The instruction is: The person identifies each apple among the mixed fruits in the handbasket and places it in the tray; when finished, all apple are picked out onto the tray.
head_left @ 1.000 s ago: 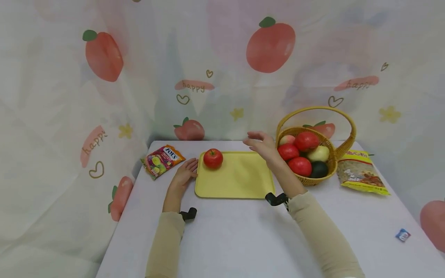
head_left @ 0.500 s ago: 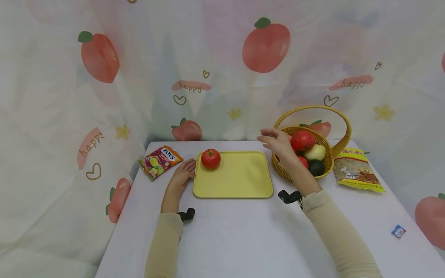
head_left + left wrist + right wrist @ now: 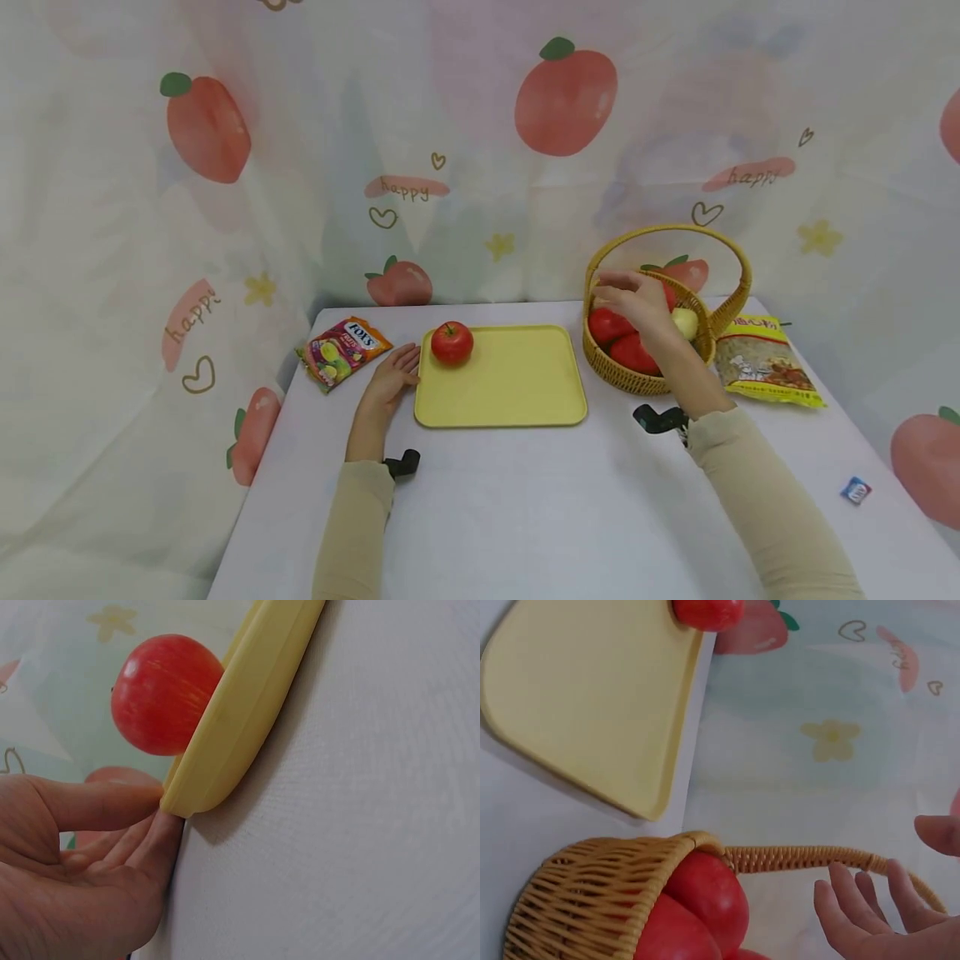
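Note:
In the head view my left hand rests on the table at the left side of the yellow tray. Its fingers are fairly straight, and the thumb tip touches the tray's rim in the left wrist view. A streaked red apple sits in the tray's back left corner. Above the wicker basket, my right hand hovers with loosely bent fingers and holds nothing. The basket contains several red fruits and a pale round one. Part of its contents is hidden by the right hand and forearm.
An orange and purple FOX'S candy bag lies left of the tray. Right of the basket is a yellow-edged food bag. A small blue wrapped piece lies near the table's right edge. The basket's tall handle arches upward.
My right hand has moved right, from above the tray's right side to over the basket. The left hand stays at the tray's edge. The head view has shifted slightly.

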Demonstrator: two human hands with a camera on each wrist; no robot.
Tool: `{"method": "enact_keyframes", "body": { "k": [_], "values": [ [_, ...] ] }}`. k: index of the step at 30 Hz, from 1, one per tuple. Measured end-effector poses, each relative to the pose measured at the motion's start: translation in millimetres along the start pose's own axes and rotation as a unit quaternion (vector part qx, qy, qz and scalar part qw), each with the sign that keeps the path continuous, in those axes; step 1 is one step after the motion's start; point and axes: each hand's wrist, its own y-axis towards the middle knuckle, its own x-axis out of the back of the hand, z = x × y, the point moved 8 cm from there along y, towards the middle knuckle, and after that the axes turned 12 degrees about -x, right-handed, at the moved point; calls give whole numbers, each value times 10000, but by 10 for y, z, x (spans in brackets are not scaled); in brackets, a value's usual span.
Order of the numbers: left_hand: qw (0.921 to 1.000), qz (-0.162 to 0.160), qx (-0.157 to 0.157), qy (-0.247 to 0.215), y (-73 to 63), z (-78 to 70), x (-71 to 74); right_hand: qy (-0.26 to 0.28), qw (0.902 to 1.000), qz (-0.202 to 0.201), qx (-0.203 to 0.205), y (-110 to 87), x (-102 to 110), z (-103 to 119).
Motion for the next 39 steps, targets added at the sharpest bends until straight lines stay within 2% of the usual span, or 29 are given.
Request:
{"method": "enact_keyframes", "body": {
  "k": [7, 15, 22, 28, 31, 39],
  "values": [
    [9999, -25, 5, 100, 30, 25, 21, 120, 9995, -266, 86, 41, 272, -48],
    [9999, -21, -38, 107, 47, 25, 38, -171, 9982, -550, 193, 131, 483, -83],
    [10000, -51, 30, 36, 25, 0, 29, -715, 9939, -798, 248, 205, 669, -123],
    [10000, -23, 34, 80, 29, -8, 5, -1238, 9886, -768, 391, 307, 827, -175],
    [9999, -18, 20, 100, 28, -11, 5, -1125, 9905, -687, 381, 368, 903, -229],
    [10000, 3, 4, 46, 18, -13, -3, -318, 9990, -249, 168, 508, 1052, -383]
  ]
}}
